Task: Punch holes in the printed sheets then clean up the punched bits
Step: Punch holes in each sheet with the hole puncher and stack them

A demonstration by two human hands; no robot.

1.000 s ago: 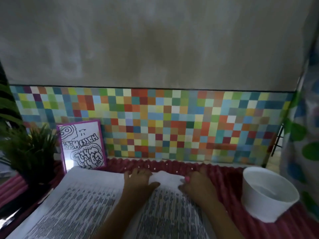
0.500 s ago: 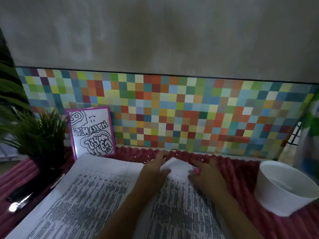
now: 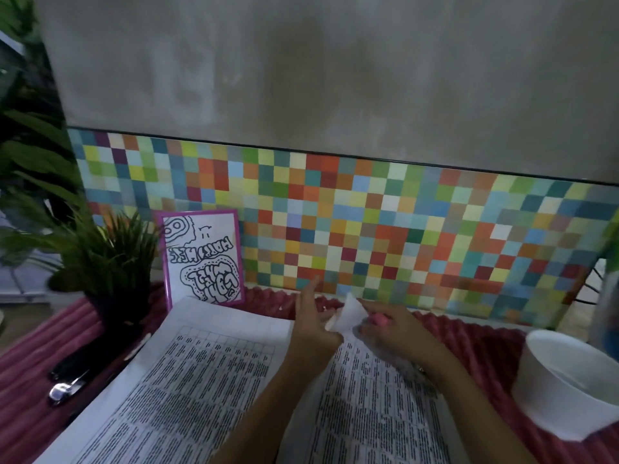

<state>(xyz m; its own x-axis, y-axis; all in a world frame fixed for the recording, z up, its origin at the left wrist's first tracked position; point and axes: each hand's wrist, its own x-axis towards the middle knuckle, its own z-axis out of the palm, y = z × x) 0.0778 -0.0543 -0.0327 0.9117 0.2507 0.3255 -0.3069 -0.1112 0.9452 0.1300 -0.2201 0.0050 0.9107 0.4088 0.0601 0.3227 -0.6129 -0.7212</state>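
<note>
Both hands are working at the far edge of the desk (image 3: 30, 373), which is lying under a pink ribbed cloth (image 3: 469, 343). The printed sheets (image 3: 214, 380) are spreading from the middle of the desk down to its near edge, two pages of dense rows side by side, with both forearms crossing over them. Just past the sheets' far edge, a small white scrap of paper (image 3: 346, 311) is standing up between the hands. The right hand (image 3: 388, 329) is curling round it, its grip closing on the scrap's lower right side, a pink nail showing at the pinch. The left hand (image 3: 313, 321) is gripping nothing: its fingers are stretching straight up, and its inner side is touching the scrap's lower left corner. A few small white specks (image 3: 280, 308) are lying on the cloth by the far edge, just left of that hand, too tiny to read clearly. A white bowl (image 3: 549, 396) is sitting near the right edge, well apart from the hands. In the far left corner a green plant (image 3: 110, 259) is standing in a dark pot, and beside it a purple-bordered card (image 3: 204, 259) is leaning against the multicoloured tiled panel (image 3: 402, 229) along the back. Near the left edge, a dark tool with a shiny metal part (image 3: 65, 385) is lying on the cloth, just beside the sheets.
</note>
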